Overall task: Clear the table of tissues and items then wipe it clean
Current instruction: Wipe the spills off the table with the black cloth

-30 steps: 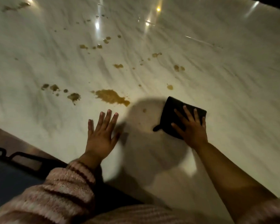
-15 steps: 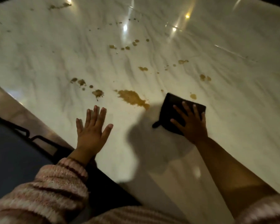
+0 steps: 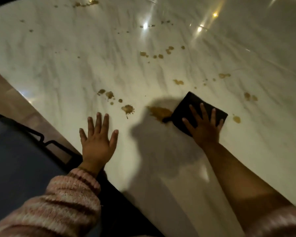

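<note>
We are pressing our right hand (image 3: 204, 129) flat on a dark folded cloth (image 3: 196, 106) lying on the marble table (image 3: 75, 65); its grip is wide, fingers spread over the cloth rather than curled around it. The cloth is sitting at about two o'clock from our left hand (image 3: 97, 142), its left corner touching the largest brown spill (image 3: 158, 112). Our left hand is resting palm down near the table's edge, grip wide and holding nothing. Smaller brown splatters (image 3: 127, 109) are lying at twelve o'clock from that hand, with more scattered toward the far side. A pink knitted sleeve (image 3: 67, 204) is covering the left forearm.
</note>
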Demonstrator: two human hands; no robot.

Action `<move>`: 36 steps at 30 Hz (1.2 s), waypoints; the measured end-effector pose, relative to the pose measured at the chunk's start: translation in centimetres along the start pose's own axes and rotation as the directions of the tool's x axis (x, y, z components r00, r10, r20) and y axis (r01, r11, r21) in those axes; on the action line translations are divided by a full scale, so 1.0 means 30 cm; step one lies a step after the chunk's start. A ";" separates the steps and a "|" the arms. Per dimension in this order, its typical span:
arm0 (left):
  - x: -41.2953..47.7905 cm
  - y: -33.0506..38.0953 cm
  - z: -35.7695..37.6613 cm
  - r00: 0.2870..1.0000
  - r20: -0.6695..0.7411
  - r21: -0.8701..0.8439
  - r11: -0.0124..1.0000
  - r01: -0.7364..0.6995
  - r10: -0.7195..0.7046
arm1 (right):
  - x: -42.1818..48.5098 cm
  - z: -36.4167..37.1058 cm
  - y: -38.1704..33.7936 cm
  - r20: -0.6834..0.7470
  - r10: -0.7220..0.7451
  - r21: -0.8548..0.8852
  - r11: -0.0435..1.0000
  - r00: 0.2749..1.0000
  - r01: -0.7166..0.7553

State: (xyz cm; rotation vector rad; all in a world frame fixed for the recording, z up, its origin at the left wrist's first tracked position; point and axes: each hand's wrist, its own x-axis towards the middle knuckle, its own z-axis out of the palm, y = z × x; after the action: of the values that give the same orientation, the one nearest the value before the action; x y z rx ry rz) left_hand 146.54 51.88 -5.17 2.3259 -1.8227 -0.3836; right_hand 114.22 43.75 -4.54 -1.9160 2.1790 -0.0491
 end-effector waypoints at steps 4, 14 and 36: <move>0.002 -0.001 -0.003 1.000 -0.003 0.002 1.000 -0.003 0.003 | 0.003 0.048 -0.260 0.042 -0.118 -0.009 0.993 0.992 0.119; 0.012 -0.040 -0.029 0.999 -0.043 -0.083 0.996 -0.022 0.018 | 0.123 0.027 -0.211 0.024 -0.099 -0.014 0.995 0.995 0.099; 0.137 -0.165 -0.077 0.998 0.010 -0.065 0.996 0.066 -0.065 | 0.061 0.078 -0.477 0.055 -0.515 -0.006 0.857 0.855 0.516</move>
State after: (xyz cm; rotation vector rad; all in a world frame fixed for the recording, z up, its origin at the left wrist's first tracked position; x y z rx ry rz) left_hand 152.75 49.05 -4.77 2.3480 -1.7139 -0.4548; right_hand 128.41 40.26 -4.51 -2.4285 1.5742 -0.0685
